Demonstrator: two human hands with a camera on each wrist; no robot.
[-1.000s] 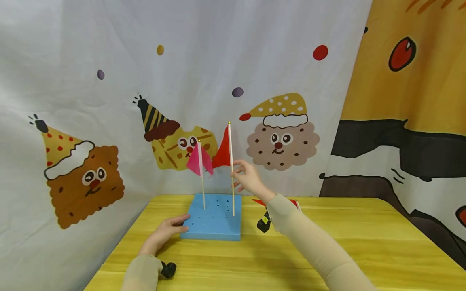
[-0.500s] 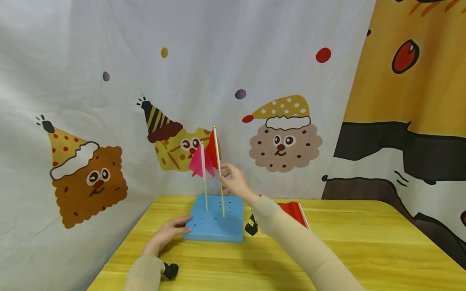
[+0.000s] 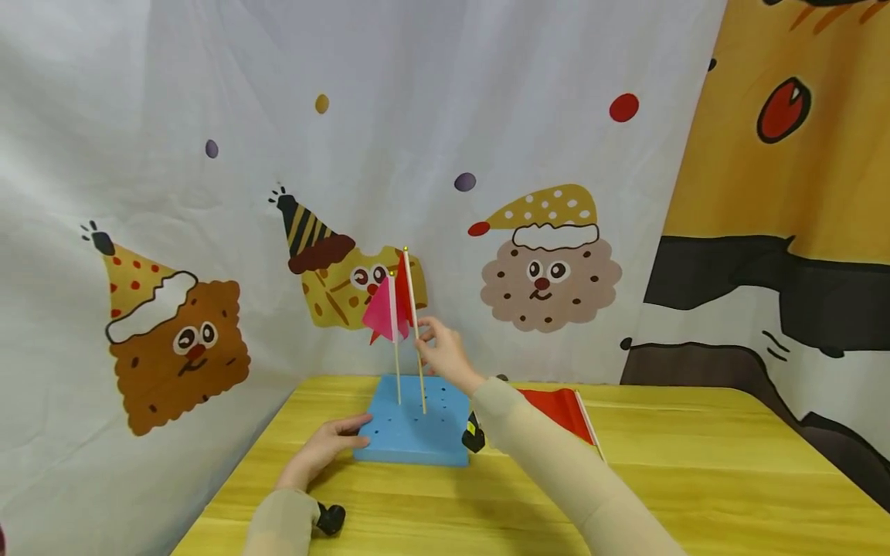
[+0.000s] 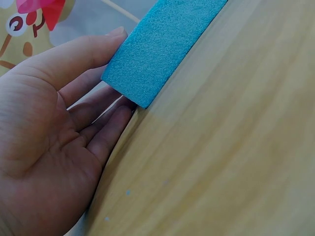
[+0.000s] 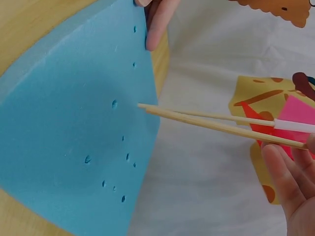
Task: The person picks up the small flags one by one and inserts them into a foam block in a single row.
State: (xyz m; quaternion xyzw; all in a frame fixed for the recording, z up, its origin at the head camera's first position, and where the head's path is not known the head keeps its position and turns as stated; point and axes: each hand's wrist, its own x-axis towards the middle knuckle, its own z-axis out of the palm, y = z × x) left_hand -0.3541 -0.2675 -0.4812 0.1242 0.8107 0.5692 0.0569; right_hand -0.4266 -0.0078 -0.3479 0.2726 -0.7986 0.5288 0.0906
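Note:
A blue foam board (image 3: 417, 444) with several small holes lies on the table. My left hand (image 3: 327, 448) rests at its left edge, fingers nearly straight; in the left wrist view the thumb (image 4: 83, 55) touches the board's corner. A pink flag (image 3: 378, 309) stands upright in the board. Just right of it, my right hand (image 3: 445, 347) pinches the thin wooden stick (image 5: 216, 128) of a red flag (image 3: 404, 289), whose cloth is partly behind the pink one. The stick tilts left at the top. Its lower end is over the board; whether it touches, I cannot tell.
Another red flag (image 3: 566, 413) lies on the wood-grain table (image 3: 695, 463) right of the board, partly hidden by my right forearm. A white curtain with cartoon biscuits (image 3: 545, 286) hangs behind the table.
My right hand has carried the red flag left, close beside the pink flag, and its stick now leans more. The left hand stays at the board's edge. The view has shifted slightly.

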